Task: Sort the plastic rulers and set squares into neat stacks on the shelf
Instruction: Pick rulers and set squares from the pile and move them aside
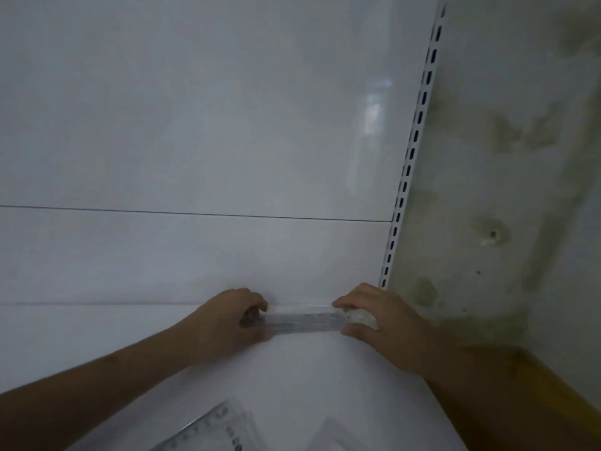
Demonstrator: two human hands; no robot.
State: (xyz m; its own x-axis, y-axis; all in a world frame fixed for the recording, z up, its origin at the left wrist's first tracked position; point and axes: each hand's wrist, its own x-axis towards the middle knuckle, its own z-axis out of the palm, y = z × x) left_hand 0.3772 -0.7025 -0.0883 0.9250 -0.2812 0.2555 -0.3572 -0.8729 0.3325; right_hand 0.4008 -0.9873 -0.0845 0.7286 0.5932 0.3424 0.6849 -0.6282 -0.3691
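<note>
A stack of clear plastic rulers (304, 319) lies crosswise at the back of the white shelf (97, 336), against the back panel. My left hand (227, 320) grips its left end with curled fingers. My right hand (380, 323) holds the right end, fingers over the top and thumb at the near edge. At the bottom edge of the view lies a clear ruler or set square with printed numbers (208, 428), and beside it another clear set square (335, 434), both partly cut off.
A white back panel (195, 125) rises behind the shelf. A slotted white upright (409, 164) runs along its right side. Right of it stands a stained wall (520, 157), with a yellow edge (536, 385) at the lower right.
</note>
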